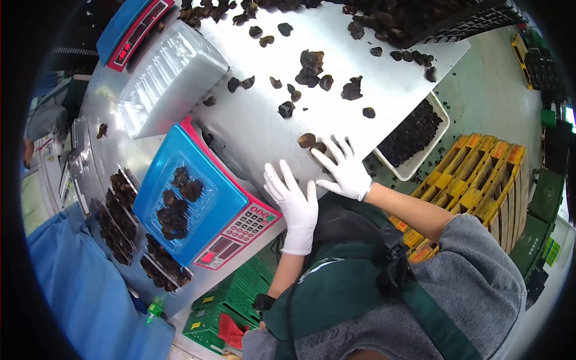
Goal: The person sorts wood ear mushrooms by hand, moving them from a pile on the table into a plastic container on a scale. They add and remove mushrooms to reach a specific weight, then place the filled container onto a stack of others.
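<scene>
Step judged as reaching: white-gloved right hand [350,174], grip wide, empty, beside 2 brown, rounded pieces [306,140] on silver metal worktop [255,114], near side; white-gloved left hand [298,210] likewise; pickup would call for narrowing right grip.

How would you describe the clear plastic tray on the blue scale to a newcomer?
On the shiny metal table, find the blue and pink digital scale beside the white gloved left hand. On it lies the shallow clear plastic tray, holding dark brown pieces. Unlike the tall clear plastic stack nearby, it sits on a scale.
</scene>
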The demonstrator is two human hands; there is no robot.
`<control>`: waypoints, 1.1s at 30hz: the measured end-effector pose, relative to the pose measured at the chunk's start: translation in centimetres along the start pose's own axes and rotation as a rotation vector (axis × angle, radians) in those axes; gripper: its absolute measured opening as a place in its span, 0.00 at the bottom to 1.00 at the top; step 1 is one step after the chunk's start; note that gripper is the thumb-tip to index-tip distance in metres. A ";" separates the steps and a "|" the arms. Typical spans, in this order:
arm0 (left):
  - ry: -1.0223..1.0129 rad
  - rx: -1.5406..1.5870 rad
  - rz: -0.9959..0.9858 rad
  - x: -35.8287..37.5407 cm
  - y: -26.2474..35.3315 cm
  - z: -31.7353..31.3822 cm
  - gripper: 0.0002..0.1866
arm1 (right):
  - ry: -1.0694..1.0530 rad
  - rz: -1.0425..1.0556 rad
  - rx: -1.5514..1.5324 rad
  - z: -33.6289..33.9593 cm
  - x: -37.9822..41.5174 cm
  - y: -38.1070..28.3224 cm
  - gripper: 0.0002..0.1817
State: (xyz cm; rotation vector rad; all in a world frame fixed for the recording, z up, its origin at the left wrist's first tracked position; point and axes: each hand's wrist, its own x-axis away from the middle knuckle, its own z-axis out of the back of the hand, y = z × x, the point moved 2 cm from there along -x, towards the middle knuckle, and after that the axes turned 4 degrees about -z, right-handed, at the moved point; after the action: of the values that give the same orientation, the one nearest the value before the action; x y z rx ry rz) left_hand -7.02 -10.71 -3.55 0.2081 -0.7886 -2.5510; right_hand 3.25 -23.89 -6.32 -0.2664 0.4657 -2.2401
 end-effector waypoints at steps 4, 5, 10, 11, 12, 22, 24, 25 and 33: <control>0.021 0.042 0.004 -3.5 -0.2 -4.7 0.42 | 0.062 -0.082 0.006 -0.9 -3.3 1.8 0.41; 0.026 0.096 0.008 -5.4 0.6 -5.6 0.40 | 0.098 -0.114 0.031 -0.8 -5.1 2.5 0.39; 0.060 0.500 -0.104 -14.6 4.5 -5.3 0.36 | 0.298 0.105 -0.118 4.0 -13.4 6.4 0.35; 0.186 0.414 -0.104 -15.5 3.0 -4.7 0.33 | 0.314 0.168 -0.185 5.9 -13.6 7.0 0.35; 0.314 0.322 -0.091 -16.3 1.5 -4.2 0.29 | 0.307 0.157 -0.212 7.6 -13.6 8.0 0.32; 0.332 0.229 -0.134 -23.5 -3.9 -4.0 0.23 | -0.061 -0.049 -0.569 6.9 -23.6 10.7 0.20; 0.140 0.546 -0.099 -22.6 -2.1 -3.8 0.22 | 0.216 0.475 -0.496 3.4 -24.7 9.8 0.18; 0.229 0.392 -0.167 -21.3 -0.9 -4.1 0.23 | 0.019 0.439 -0.553 3.9 -24.0 9.4 0.18; 0.064 1.245 0.483 -12.3 15.4 -16.3 0.29 | -0.154 -0.011 -0.479 9.1 -9.0 18.6 0.09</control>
State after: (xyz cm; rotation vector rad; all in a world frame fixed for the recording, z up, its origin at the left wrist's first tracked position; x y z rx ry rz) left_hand 14.12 -24.29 -8.15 0.4012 -1.9919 -1.3157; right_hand 24.83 -30.39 -6.07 -0.6841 0.9143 -2.0720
